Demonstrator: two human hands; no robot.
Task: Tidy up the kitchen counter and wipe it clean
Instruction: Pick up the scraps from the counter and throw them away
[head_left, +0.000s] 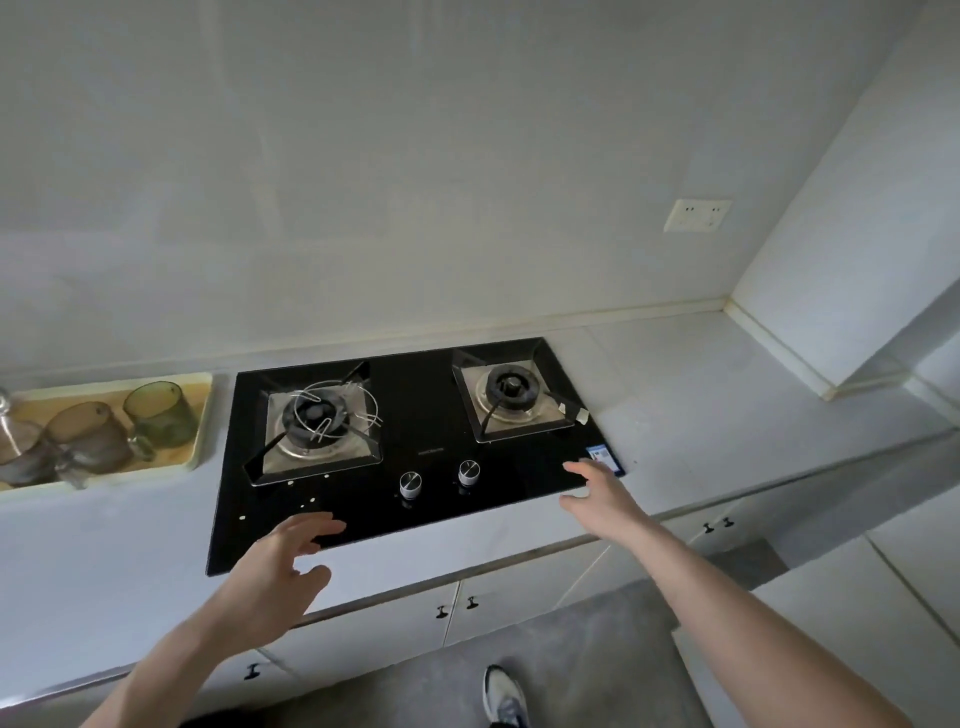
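Both hands are empty, their fingers spread and relaxed: the left hand (283, 558) hovers over the front left corner of the black glass hob (410, 452), and the right hand (602, 493) reaches out above its front right corner, near a small blue sticker (604, 457). Neither holds a cloth, and none is in view, so wiping looks not yet begun; I judge the step in hand to be sizing up the hob and the bench (701, 410) around it. To do it well, a cloth should be fetched first, the loose pale crumbs (306, 503) on the glass near the left hand gathered rather than smeared, and the strokes kept clear of the two metal knobs (439, 480) so that neither is turned. The glass is smooth and glossy and will show streaks readily. Each burner sits in a square steel pan under dark angled pan supports; the left burner (311, 421) also carries a thin bent wire ring, which may snag a cloth. The bench is pale, matt and flat, with a raised lip at the wall. To the left, on a cream rectangular tray (200, 415) with a tan base, stand tinted translucent mugs (161, 415), green and brownish, smooth and rounded, with handles.
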